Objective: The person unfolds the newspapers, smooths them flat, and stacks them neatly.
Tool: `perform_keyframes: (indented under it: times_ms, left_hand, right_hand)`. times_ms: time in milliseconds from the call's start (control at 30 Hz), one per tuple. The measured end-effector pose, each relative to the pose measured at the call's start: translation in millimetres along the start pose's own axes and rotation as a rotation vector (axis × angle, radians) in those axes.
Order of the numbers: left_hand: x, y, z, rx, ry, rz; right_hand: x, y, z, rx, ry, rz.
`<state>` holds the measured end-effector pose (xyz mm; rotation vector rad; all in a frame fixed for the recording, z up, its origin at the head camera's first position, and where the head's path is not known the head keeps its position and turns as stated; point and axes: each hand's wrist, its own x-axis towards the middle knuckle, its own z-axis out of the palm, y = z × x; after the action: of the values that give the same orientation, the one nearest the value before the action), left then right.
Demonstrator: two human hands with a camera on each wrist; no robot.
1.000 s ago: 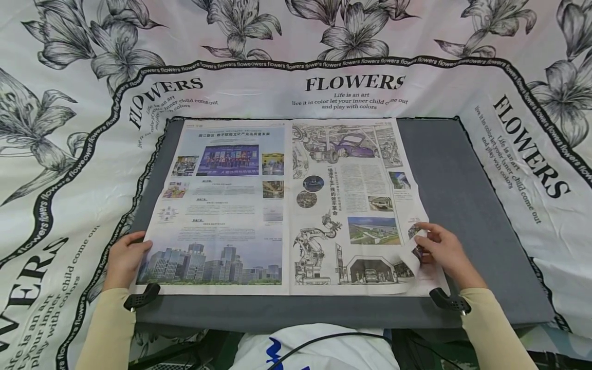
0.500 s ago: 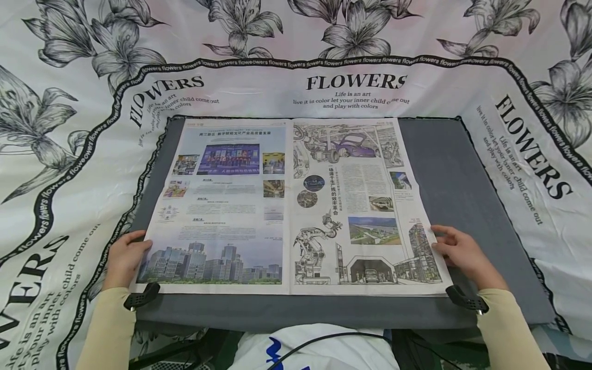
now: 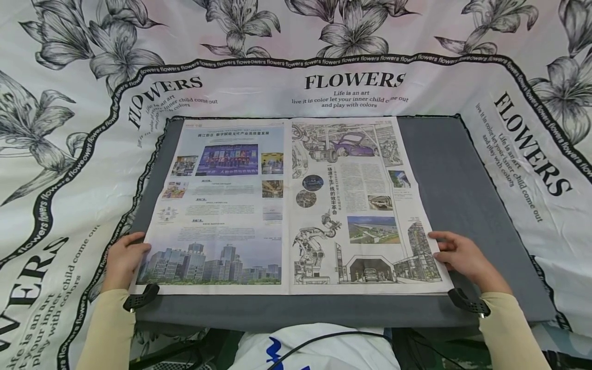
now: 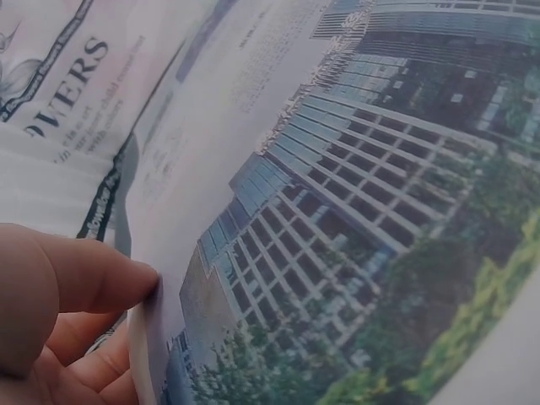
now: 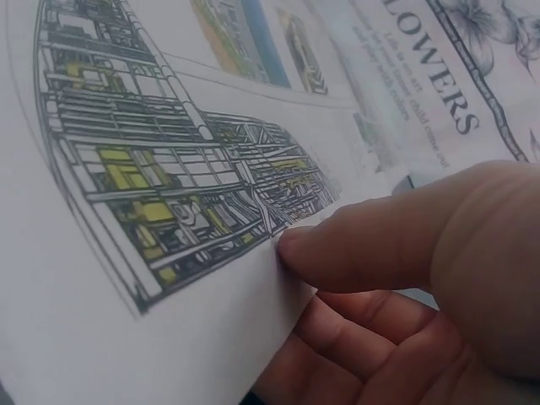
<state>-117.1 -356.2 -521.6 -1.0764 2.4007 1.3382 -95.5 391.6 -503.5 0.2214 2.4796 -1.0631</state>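
An open newspaper [image 3: 240, 216] lies spread on a dark grey surface, its centre fold running towards the person. City buildings fill the bottom of the left page; line drawings and photos cover the right page. My left hand [image 3: 124, 261] pinches the left page's outer edge near its lower corner; in the left wrist view the thumb [image 4: 110, 278] lies on top and the fingers sit beneath the paper. At the opposite edge, my right hand [image 3: 467, 259] pinches the right page, its thumb [image 5: 363, 240] on the print and curled fingers [image 5: 363, 337] below.
The grey tabletop [image 3: 462, 180] shows around the paper, widest on the right. A white cloth [image 3: 259, 97] printed with flowers and lettering surrounds it. A black cable [image 3: 324, 337] crosses the person's white clothing at the front edge. Black bands sit on both wrists.
One second ago my right hand held the right page's lower edge curled inwards. It has moved right to the outer edge, and the page now lies flat. My left hand has stayed put.
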Motion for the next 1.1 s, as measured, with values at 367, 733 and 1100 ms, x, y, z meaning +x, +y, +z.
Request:
perform_keyframes:
  times_ms: [367, 733, 1100]
  left_hand:
    - [1.7, -2.8, 1.7, 0.006, 0.006, 0.005]
    - [1.3, -2.5, 0.7, -0.003, 0.006, 0.001]
    - [-5.7, 13.7, -6.1, 0.091, 0.118, 0.086]
  right_hand:
    - [-1.2, 0.8, 3.2, 0.002, 0.031, 0.028]
    - [-0.9, 2.8, 6.8, -0.027, 0.071, 0.031]
    - [1.4, -0.8, -2.5, -0.024, 0.176, 0.024]
